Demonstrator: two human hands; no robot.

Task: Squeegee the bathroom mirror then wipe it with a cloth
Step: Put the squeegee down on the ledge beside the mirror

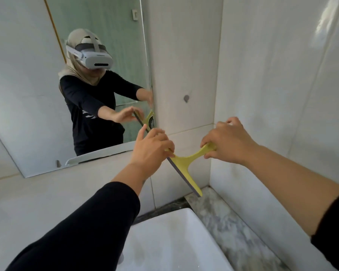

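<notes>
Head view: I hold a yellow squeegee in both hands, in front of the tiled wall just right of the mirror. My right hand pinches the handle end: the thumb sits under it and the fingers curl over the top, closed tight on the plastic. My left hand grips the upper end of the blade bar, fingers wrapped over its edge and closed on it. The handle spans the gap between my two hands. The bar runs on down and to the right from my left hand, its lower end free, hanging above the marble desk near the corner. The dark rubber strip faces left, toward the mirror; I cannot tell whether it touches the glass or the wall. The white sink lies below my arms. The mirror shows both hands on the squeegee.
</notes>
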